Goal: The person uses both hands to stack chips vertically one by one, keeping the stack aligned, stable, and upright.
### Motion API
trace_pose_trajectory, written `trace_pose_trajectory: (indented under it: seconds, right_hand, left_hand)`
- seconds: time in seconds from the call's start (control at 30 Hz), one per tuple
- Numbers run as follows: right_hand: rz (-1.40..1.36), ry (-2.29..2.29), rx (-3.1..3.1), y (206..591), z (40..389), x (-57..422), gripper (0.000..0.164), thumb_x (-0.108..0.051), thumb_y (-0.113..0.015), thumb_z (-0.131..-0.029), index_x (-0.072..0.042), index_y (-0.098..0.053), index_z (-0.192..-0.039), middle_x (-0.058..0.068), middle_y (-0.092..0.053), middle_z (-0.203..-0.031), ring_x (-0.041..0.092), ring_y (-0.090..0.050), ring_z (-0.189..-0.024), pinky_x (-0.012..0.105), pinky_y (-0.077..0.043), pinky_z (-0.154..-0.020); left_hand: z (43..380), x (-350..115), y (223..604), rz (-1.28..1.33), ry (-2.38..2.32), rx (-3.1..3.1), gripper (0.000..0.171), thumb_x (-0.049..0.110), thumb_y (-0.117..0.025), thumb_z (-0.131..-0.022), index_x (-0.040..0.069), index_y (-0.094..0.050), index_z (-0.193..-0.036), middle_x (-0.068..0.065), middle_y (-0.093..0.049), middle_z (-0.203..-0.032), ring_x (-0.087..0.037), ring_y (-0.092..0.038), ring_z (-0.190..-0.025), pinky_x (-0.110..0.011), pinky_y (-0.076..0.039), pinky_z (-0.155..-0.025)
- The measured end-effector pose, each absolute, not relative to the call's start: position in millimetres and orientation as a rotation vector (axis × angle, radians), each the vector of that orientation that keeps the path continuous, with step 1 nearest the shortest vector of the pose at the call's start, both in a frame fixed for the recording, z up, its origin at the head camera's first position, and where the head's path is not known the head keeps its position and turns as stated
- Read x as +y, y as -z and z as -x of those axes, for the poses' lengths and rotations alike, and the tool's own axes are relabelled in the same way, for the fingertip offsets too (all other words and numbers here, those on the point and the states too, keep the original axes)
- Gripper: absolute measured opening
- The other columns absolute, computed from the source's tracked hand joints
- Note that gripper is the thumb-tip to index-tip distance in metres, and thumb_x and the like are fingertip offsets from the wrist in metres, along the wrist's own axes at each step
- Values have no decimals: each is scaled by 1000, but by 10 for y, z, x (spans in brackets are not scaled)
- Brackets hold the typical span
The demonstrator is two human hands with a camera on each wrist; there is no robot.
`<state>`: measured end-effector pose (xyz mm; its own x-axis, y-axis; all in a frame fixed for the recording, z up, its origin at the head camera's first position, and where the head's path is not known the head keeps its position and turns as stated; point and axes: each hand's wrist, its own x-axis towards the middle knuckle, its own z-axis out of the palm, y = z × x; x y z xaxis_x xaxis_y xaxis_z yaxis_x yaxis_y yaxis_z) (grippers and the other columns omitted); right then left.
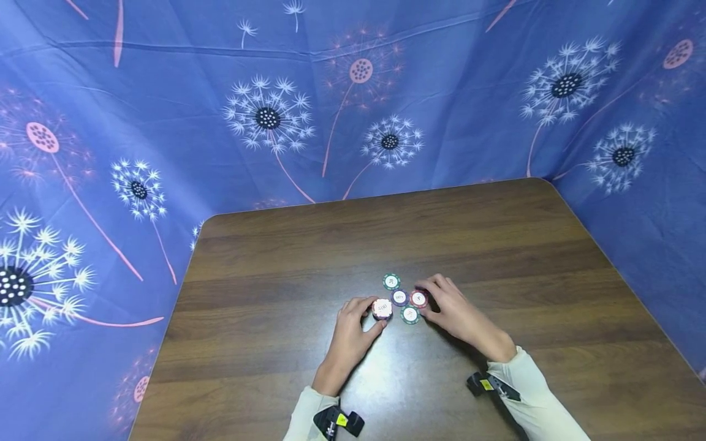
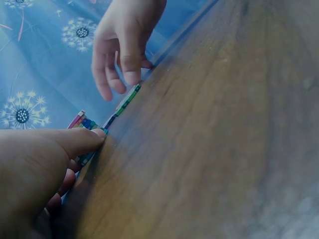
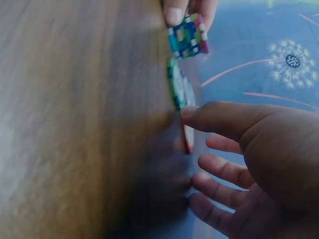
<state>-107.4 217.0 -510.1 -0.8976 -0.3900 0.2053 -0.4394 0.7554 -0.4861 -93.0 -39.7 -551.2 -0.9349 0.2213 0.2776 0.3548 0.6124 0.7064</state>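
Note:
My left hand (image 1: 351, 334) grips a stack of poker chips (image 1: 382, 309) between thumb and fingers. Its top chip has a pale printed face; the stack's edge shows mixed colours in the right wrist view (image 3: 188, 36). Just right of it a dark blue chip (image 1: 399, 297) lies flat on the table. A green chip (image 1: 391, 282) is behind that one and another green chip (image 1: 410, 315) in front. My right hand (image 1: 455, 312) is over a red chip (image 1: 418, 299), thumb and fingers spread apart around its right side, fingertips close to its rim.
Both hands work above a brown wood-grain table (image 1: 265, 263). A blue cloth (image 1: 452, 55) with dandelion prints hangs behind and beside the table. Black wrist cameras (image 1: 493, 386) are strapped over the pale sleeves (image 1: 543, 398).

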Motion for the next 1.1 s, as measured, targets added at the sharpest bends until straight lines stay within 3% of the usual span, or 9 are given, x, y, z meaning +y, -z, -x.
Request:
trace_pose_trajectory:
  seconds: [0.37, 0.83, 1.1]
  right_hand:
    - [-655, -739, -2932, 5196, 1097, 2200, 38, -13, -80, -93, -6, -72, -130, 11, -59, -114, 32, -56, -107, 51, -51, -91]
    - [-727, -674, -2863, 5172, 1082, 2193, 35, -12, -82, -91, -3, -67, -122, 11, -64, -115, 30, -62, -108, 51, -54, -92]
    - [-732, -603, -2802, 5199, 1065, 2187, 38, -9, -79, -85, 2, -69, -120, 10, -64, -109, 25, -61, -96, 46, -55, -81]
  left_hand:
    - [919, -388, 5515, 491, 1220, -2671, 47, 19, -90, -82, 10, -74, -125, -2, -73, -113, -16, -62, -96, -38, -48, -90]
    - [914, -394, 5505, 480, 1221, -2655, 46, 18, -90, -82, 10, -75, -125, -1, -72, -111, -14, -60, -93, -36, -47, -88]
    - [920, -396, 5512, 477, 1221, -2660, 47, 18, -90, -82, 10, -74, -126, -1, -72, -112, -14, -60, -93, -37, -47, -88]
